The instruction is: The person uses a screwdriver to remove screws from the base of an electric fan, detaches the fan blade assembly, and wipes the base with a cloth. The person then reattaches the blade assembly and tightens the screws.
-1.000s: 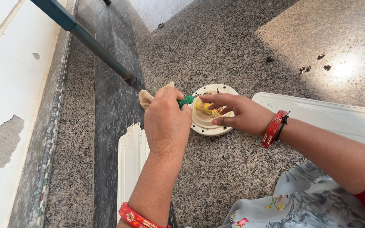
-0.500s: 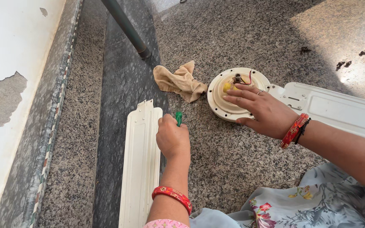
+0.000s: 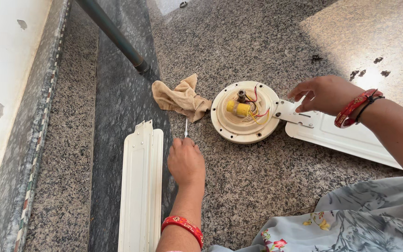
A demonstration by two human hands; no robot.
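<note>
Head-camera view looks down on a ceiling-fan motor housing, a cream round dish lying open side up on the speckled granite floor, so its yellow capacitor and the red, yellow and black wires beside it are exposed and easy to reach. One fan blade joins the housing's right edge through a metal bracket. The right hand rests on that bracket with fingers loosely spread and curled downward, pressing or steadying rather than clasping; laid there it would keep the blade and housing from sliding. A red bangle and dark thread circle that wrist.

Left of the housing, the left hand is closed in a fist round the handle of a screwdriver, whose thin metal shaft points away from the person, tip down near the floor just short of the cloth. The handle itself is hidden inside the fist.

A crumpled tan cloth lies just beside the housing's left rim, within reach of either hand. A second, detached fan blade lies lengthwise beside the left forearm, parked clear of the housing. Small dark screws sit in the sunlit patch beyond the right hand. A dark pipe slants to the floor at upper left.
</note>
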